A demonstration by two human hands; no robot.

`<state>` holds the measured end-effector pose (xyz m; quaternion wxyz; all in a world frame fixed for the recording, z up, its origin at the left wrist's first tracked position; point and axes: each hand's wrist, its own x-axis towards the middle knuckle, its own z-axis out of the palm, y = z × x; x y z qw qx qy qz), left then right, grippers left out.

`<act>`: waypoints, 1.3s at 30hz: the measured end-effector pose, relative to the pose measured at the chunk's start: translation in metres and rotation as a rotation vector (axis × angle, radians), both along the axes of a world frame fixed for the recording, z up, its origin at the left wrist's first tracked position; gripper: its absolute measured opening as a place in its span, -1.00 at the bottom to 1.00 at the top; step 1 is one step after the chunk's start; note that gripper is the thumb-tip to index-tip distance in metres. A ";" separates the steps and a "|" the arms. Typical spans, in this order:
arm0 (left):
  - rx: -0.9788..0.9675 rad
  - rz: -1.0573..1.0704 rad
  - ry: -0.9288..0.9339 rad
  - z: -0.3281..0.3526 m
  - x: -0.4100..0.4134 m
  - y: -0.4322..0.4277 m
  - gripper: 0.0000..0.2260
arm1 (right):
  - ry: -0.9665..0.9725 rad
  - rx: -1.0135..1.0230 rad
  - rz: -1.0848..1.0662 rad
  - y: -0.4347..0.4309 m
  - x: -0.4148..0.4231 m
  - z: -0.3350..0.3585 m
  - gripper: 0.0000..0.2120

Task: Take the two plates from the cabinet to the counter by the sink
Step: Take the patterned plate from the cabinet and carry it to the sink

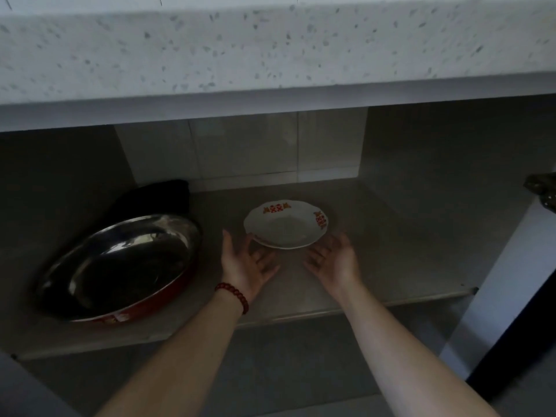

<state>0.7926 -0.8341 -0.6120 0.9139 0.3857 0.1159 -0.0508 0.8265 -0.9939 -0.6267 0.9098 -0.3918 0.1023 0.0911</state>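
Hands palm-up, fingers spread: left hand point(245, 266), right hand point(332, 260), flanking stacked plates point(285, 225).

Both bare forearms reach forward and converge. The left hand point(245, 266) is palm-up and tilted inward, its 4 fingers point(264, 260) spread loosely and curled toward the right, thumb pointing straight ahead. A red bead bracelet point(233, 295) circles its wrist. The right hand point(332, 258), just beside it, mirrors this: palm open, facing left, fingers slack, holding nothing.
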 end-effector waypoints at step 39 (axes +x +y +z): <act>-0.042 0.046 0.041 0.007 -0.081 -0.025 -0.24 | 0.064 0.260 0.025 -0.038 -0.066 -0.006 -0.36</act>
